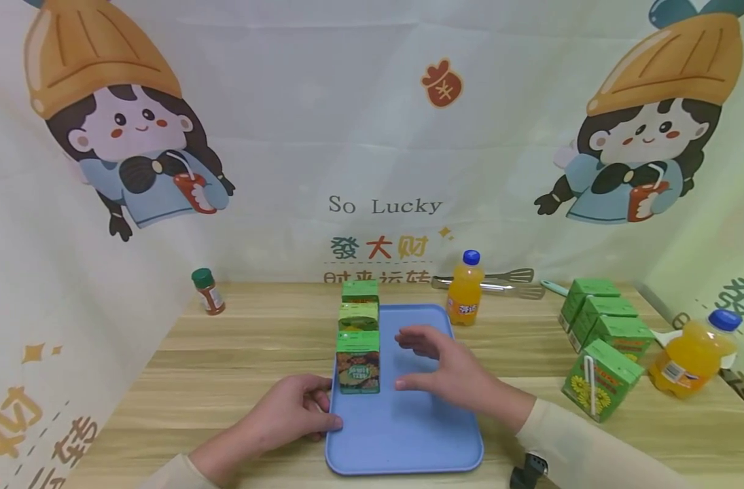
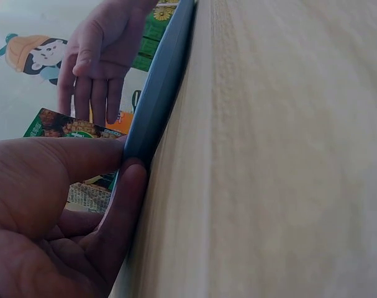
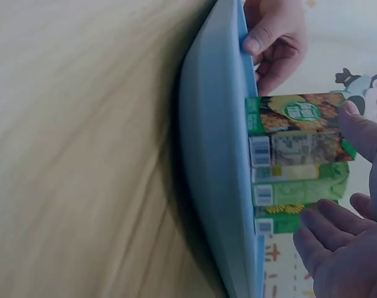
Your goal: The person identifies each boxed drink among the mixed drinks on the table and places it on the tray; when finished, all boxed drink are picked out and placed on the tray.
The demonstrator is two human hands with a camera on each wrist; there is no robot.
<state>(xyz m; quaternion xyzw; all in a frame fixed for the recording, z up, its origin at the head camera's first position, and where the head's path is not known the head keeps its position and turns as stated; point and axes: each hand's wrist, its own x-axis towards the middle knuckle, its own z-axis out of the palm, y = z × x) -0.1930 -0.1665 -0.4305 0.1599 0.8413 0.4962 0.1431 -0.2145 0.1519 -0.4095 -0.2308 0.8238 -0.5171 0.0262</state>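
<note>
Three cartons line the tray's left side, within reach of a knock

Trouble at the blue tray (image 1: 408, 435) could start with the left hand (image 1: 292, 414), which pinches its left rim between thumb and fingers: a tug or lift there might slide or tip it. Just inside that rim, the front carton (image 1: 358, 370), middle carton (image 1: 357, 314) and rear carton (image 1: 360, 291) stand upright in a close row running toward the tray's far edge, so bumping one could topple a neighbour. The right hand (image 1: 445, 367) hovers over the tray's right half, thumb apart from the fingers, holding nothing; a careless leftward sweep might clip the front carton. The near bottle (image 1: 465, 299), beside the tray's far right corner, could be tipped by a wide reach.

Well left of the tray stands a spice jar (image 1: 208, 293), with bare counter (image 1: 225, 353) between. The row leaves little margin at the left rim; I cannot tell whether the rear carton's base clears the far one. Room on the tray lies right of the row and toward the near edge. Beyond its right rim, bare wood reaches to the straw carton (image 1: 604, 380).
</note>
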